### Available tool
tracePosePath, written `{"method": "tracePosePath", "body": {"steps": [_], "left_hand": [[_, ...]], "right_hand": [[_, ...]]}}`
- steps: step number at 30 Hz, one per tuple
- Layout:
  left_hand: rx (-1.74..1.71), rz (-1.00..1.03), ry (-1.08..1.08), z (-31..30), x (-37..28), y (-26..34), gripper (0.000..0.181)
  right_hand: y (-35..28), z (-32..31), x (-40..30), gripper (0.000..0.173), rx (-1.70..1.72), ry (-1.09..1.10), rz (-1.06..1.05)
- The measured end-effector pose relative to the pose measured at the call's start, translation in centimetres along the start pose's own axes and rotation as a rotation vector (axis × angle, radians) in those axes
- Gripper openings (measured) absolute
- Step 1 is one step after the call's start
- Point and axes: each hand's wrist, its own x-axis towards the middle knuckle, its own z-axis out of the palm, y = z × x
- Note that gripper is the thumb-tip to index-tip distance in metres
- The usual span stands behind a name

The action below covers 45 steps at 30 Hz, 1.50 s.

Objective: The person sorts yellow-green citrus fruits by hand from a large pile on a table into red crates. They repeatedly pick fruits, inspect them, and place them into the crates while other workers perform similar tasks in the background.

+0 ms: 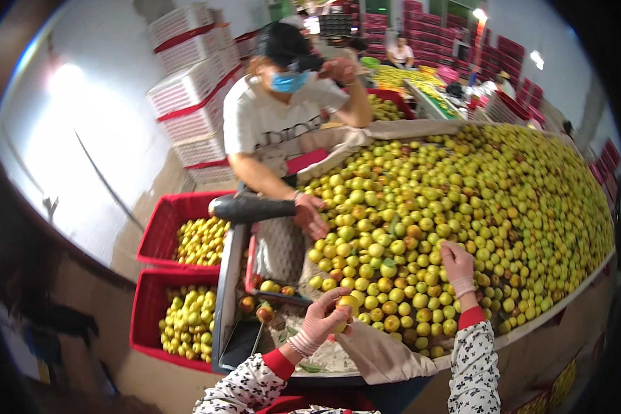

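My left hand (pixel 318 322), in a thin striped glove, is closed around yellow jujubes (pixel 349 305) at the near edge of the sorting table. At least two fruits show between its fingers and thumb. Farther right, my gloved right hand (pixel 458 266) is over the large heap of yellow-green jujubes (pixel 424 202), its fingers curled down among them. Whether it grips a fruit is hidden. Many fruits in the heap have reddish-brown patches. A pale cloth (pixel 385 354) lines the table's near edge between my forearms.
Across the table, a co-worker in a mask rests one gloved hand (pixel 310 215) by the heap. A dark rounded object (pixel 253 208) juts over a red-rimmed tray (pixel 251 259). A phone (pixel 241 344) lies at the near-left corner. Red-lined crates (pixel 147 310) of jujubes stand left.
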Motion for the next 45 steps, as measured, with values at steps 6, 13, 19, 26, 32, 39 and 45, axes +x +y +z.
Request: {"method": "tracePosePath", "body": {"steps": [6,13,19,26,32,39,45], "left_hand": [[-0.467,0.055,0.233,-6.1,-7.3,2.4,0.059],[-0.653,0.383,0.658,-15.8,-12.2,5.2,0.039],[-0.913,0.191,0.926,-28.9,-13.8,1.9,0.024],[0.325,-0.053,1.614,-40.1,-19.5,0.0,0.054],[0.922,0.439,1.029,-23.6,-5.5,5.2,0.039],[1.396,0.652,0.225,-7.3,3.5,1.3,0.057],[1.688,0.386,0.063,-2.4,12.7,-2.6,0.073]], "right_hand": [[1.9,0.1,-0.8,0.029,-0.164,-0.083,-0.037],[0.6,1.1,-0.6,0.03,-0.079,-0.242,0.154],[4.5,1.2,-0.2,0.027,-0.162,-0.149,-0.087],[2.7,2.5,-0.6,0.03,-0.065,-0.29,0.153],[2.2,-0.6,-0.9,0.03,-0.189,-0.211,0.107],[-4.9,1.7,-0.8,0.02,0.014,-0.292,-0.115],[-4.0,0.4,-1.1,0.02,-0.015,-0.37,0.06]]}}
